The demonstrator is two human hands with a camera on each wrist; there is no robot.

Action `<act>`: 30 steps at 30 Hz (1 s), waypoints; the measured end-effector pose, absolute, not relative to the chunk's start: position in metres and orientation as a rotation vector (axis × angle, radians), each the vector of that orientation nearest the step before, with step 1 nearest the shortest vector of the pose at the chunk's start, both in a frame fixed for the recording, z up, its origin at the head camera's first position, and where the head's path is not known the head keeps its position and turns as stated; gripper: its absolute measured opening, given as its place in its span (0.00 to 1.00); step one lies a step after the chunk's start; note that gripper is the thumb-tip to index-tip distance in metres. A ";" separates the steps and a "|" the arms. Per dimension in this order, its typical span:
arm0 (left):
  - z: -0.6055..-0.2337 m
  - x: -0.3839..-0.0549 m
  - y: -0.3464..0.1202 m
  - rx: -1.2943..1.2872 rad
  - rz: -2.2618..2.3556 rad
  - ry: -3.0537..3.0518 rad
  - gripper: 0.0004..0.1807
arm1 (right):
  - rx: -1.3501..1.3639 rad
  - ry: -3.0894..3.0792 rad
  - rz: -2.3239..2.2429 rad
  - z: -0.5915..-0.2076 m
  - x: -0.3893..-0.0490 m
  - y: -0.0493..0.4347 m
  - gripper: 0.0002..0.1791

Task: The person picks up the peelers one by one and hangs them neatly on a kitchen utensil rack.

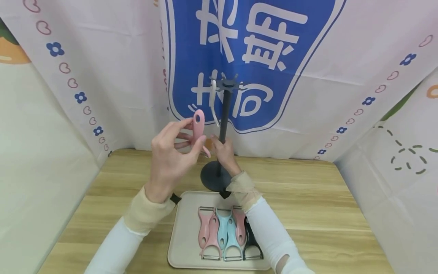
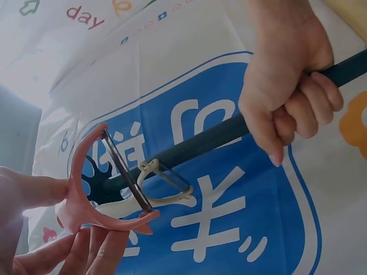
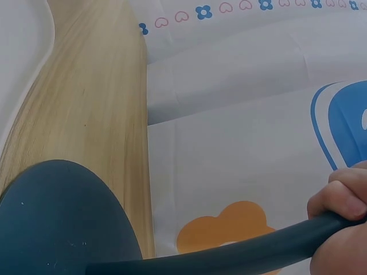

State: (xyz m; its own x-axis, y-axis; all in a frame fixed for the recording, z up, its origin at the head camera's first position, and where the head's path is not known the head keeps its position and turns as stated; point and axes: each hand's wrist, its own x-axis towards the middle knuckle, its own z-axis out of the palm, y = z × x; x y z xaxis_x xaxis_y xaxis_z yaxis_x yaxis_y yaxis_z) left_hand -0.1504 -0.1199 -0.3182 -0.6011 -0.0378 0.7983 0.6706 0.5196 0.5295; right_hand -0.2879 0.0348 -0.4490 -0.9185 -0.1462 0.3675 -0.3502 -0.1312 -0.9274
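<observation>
My left hand pinches a pink peeler between thumb and fingers, its handle with the oval hole pointing up. In the left wrist view the peeler's curved head and metal blade face the stand. My right hand grips the dark pole of an upright stand partway up. A ring of hooks tops the pole, and a white peeler hangs from a hook on its left side. The stand's round base rests on the table behind the tray.
A beige tray lies at the front of the wooden table. On it several peelers lie in a row: pink, light blue and black. A printed white and blue cloth hangs right behind the stand.
</observation>
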 end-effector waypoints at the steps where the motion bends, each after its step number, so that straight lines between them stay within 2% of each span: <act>1: -0.316 -0.153 -0.119 -0.517 -1.130 -1.961 0.26 | 0.565 -1.974 2.177 -0.449 -0.289 0.034 0.32; 17: -0.287 -0.177 -0.101 -0.536 -1.099 -1.870 0.26 | 0.507 -2.000 2.224 -0.449 -0.290 0.034 0.25; 30: -0.281 -0.192 -0.095 -0.546 -1.075 -1.838 0.22 | 0.475 -1.983 2.234 -0.450 -0.289 0.032 0.29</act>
